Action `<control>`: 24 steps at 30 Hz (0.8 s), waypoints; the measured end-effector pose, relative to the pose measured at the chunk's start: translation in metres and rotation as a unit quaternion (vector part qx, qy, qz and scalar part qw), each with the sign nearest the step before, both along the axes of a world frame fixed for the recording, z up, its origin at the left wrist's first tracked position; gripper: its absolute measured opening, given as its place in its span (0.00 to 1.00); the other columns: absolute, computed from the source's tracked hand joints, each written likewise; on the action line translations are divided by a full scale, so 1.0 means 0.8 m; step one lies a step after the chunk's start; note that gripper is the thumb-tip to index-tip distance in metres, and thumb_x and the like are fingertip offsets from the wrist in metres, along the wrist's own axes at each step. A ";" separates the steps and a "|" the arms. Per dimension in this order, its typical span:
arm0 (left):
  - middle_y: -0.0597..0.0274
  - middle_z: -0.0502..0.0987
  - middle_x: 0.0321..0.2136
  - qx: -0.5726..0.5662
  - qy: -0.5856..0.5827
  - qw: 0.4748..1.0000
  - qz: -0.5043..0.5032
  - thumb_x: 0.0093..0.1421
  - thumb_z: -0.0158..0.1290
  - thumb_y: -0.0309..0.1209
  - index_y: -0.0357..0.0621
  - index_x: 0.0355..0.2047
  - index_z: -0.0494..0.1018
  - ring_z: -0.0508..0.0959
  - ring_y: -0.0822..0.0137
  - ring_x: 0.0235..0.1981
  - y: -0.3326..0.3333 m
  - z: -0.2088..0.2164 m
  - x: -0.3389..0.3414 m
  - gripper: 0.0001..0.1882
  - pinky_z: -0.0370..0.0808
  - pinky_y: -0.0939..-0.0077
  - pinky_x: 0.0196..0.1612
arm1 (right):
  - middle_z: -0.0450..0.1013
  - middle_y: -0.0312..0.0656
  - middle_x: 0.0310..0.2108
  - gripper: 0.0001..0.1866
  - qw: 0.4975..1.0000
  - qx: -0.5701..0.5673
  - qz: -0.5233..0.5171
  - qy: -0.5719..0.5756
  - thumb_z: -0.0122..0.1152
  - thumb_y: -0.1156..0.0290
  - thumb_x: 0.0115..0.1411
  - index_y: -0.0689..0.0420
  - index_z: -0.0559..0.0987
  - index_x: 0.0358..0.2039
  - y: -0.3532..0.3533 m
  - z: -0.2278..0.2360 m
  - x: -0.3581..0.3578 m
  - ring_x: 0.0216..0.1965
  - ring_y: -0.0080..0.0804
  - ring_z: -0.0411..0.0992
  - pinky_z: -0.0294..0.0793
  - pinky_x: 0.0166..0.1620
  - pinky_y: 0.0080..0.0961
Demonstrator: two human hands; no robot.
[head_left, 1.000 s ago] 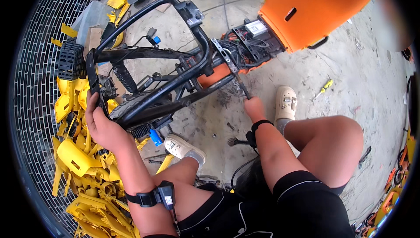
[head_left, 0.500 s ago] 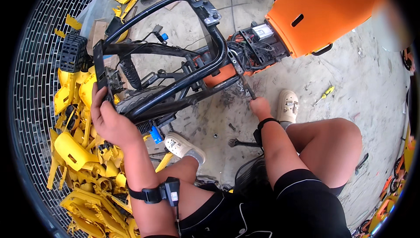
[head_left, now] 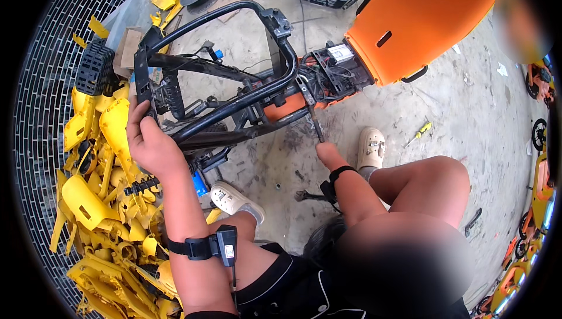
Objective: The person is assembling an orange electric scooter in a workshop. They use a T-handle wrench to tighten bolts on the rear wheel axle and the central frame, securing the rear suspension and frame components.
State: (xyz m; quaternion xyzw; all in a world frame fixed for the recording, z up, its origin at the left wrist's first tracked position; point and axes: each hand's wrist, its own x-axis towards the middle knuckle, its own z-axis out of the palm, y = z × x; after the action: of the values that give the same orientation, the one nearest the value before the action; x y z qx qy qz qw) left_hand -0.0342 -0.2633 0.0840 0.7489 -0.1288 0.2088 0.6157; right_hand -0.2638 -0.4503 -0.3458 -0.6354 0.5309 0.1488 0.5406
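1. At the far left, broken yellow plastic panels (head_left: 88,202) lie heaped beneath a black slotted plastic crate (head_left: 95,68).
2. The left hand (head_left: 155,148) is at the left end of a black tubular metal vehicle frame (head_left: 237,107). Its fingers (head_left: 135,121) are partly bent against a flat black metal crosspiece (head_left: 142,76); I cannot tell whether they close around it.
3. The frame extends rightward above the grey concrete floor (head_left: 269,164).
4. A dark metal wrench (head_left: 310,195) lies on the floor near the right wrist.
5. The right hand (head_left: 330,155) has its fingers wrapped tightly around the near end of a slim, dark rod-shaped tool (head_left: 317,125); the far end reaches the frame's edge.
6. Farther right, a broad, curved orange plastic panel (head_left: 424,20) adjoins tangled black cables (head_left: 316,76).
7. A yellow-handled screwdriver (head_left: 422,131) lies on the floor, right of a beige clog (head_left: 371,149).
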 end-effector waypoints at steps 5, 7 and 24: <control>0.48 0.73 0.58 -0.023 0.011 1.000 -0.010 0.61 0.41 0.21 0.27 0.42 0.76 0.73 0.60 0.56 -0.007 -0.001 0.001 0.16 0.67 0.69 0.62 | 0.78 0.59 0.30 0.16 0.983 -0.184 0.018 0.016 0.56 0.63 0.55 0.63 0.83 0.29 0.012 -0.024 -0.002 0.36 0.57 0.78 0.75 0.39 0.50; 0.50 0.73 0.57 -0.005 0.028 0.999 0.021 0.62 0.41 0.22 0.28 0.42 0.76 0.74 0.62 0.56 -0.002 0.003 -0.006 0.15 0.67 0.70 0.62 | 0.79 0.59 0.32 0.16 0.987 -0.151 -0.031 0.052 0.57 0.61 0.55 0.62 0.83 0.31 0.009 0.039 -0.001 0.39 0.58 0.78 0.75 0.43 0.50; 0.48 0.73 0.58 0.022 -0.035 0.999 -0.007 0.61 0.41 0.21 0.26 0.39 0.76 0.74 0.61 0.55 -0.011 -0.006 -0.003 0.14 0.68 0.71 0.60 | 0.79 0.58 0.30 0.18 0.963 -0.239 0.118 0.034 0.54 0.60 0.58 0.66 0.82 0.31 -0.030 0.007 -0.025 0.34 0.56 0.79 0.77 0.37 0.48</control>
State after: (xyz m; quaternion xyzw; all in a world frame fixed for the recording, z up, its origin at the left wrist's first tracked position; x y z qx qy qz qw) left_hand -0.0369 -0.2718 0.0796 0.7536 -0.1598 0.2275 0.5957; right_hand -0.2835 -0.4743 -0.3399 -0.7991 0.4898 0.1018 0.3334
